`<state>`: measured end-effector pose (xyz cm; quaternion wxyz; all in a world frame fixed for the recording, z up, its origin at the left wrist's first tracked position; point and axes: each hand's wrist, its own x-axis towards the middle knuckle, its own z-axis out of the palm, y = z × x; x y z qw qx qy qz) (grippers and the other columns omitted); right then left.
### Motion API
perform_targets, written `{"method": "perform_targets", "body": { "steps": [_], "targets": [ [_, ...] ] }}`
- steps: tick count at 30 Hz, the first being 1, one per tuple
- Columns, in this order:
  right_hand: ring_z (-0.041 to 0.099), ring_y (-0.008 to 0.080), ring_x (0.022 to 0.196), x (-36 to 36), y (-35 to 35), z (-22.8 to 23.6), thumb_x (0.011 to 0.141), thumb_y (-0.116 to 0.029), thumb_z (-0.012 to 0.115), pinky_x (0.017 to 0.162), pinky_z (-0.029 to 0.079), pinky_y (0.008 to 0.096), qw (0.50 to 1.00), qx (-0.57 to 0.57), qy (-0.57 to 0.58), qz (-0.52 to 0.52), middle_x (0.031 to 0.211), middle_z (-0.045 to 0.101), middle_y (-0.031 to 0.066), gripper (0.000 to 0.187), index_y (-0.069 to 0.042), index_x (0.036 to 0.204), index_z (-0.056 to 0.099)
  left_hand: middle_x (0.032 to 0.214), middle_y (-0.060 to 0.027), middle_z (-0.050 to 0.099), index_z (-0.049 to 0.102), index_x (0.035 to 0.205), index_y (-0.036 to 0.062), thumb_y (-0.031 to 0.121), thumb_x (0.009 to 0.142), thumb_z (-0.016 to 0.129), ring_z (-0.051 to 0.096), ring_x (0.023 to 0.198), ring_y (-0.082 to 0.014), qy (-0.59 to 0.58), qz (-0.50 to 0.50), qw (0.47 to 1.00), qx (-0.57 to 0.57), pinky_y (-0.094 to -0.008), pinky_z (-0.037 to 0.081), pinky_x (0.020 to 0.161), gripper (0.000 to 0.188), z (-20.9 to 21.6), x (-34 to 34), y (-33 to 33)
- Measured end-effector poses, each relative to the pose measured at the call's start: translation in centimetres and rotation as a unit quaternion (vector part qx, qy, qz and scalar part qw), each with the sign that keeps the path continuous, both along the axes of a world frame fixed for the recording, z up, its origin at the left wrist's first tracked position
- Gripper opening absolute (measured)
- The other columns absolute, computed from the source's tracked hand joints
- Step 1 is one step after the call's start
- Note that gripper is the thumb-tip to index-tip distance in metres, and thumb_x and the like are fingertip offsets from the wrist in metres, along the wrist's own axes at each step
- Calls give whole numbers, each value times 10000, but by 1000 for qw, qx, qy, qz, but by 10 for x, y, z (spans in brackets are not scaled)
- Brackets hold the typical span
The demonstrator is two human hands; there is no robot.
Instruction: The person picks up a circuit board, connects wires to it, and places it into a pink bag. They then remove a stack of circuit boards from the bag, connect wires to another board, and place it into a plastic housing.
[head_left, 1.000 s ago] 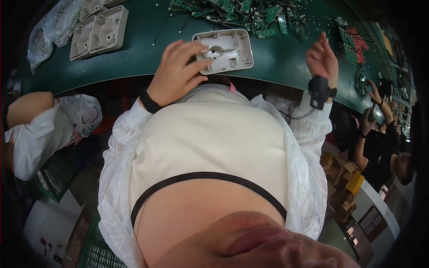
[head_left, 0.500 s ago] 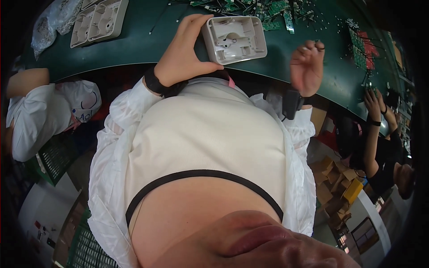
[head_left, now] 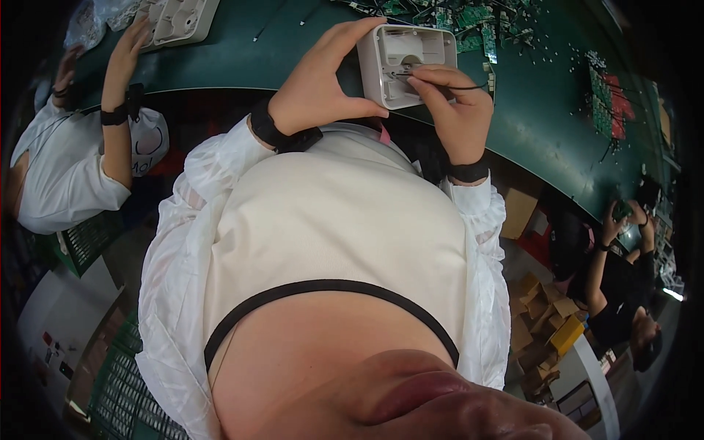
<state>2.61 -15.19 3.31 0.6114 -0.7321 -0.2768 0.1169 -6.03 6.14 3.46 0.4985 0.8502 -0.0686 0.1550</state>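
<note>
A white plastic housing (head_left: 372,67), open side up, is tilted at the near edge of the green table. My left hand (head_left: 323,84) clasps its left side, thumb at the near edge and fingers at the far edge. My right hand (head_left: 458,110) is closed in a pinch over the housing's interior, on a thin black cable (head_left: 469,88). The cable's tip is by the round moulding inside; my fingers partly cover it. At its other side the cable runs out toward a small circuit board (head_left: 490,75) just beyond my right hand.
Loose green circuit boards with black cables (head_left: 473,18) lie at the far side of the table (head_left: 543,110). More boards and a red piece (head_left: 620,106) are to the right. White housings (head_left: 180,22) stand far left, near a co-worker's hands (head_left: 125,55). Another co-worker (head_left: 623,264) is at right.
My right hand has moved left from beside the housing to its interior, with the cable pinched. The housing has shifted slightly right in view. The left co-worker's hands have come up to the far-left housings.
</note>
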Motion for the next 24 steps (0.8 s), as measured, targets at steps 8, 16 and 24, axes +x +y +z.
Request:
{"method": "perform_targets", "body": {
  "steps": [8,16,24],
  "targets": [
    [683,198,877,-8,10,9,823,42,717,759,531,276,986,-66,-153,4,990,727,115,148,-2,961,746,1391,-135,441,403,1486,192,200,613,918,483,1280,-334,30,-18,999,-41,-407,440,1038,1014,10,-4,-4],
    [664,212,983,-15,10,19,860,-24,693,838,511,313,973,-118,-198,9,1037,720,120,172,-4,1028,723,1460,-135,324,283,1524,151,73,672,872,479,1300,-319,66,-65,988,-120,-413,513,997,1039,1,-2,-9],
    [648,203,1002,-4,-47,32,894,-64,666,871,510,341,992,-52,-1,117,1112,710,90,275,2,1160,683,1477,-150,291,212,1534,130,-14,703,836,599,1183,-294,109,-115,976,-150,-362,563,938,1049,-7,2,-1]
  ]
}}
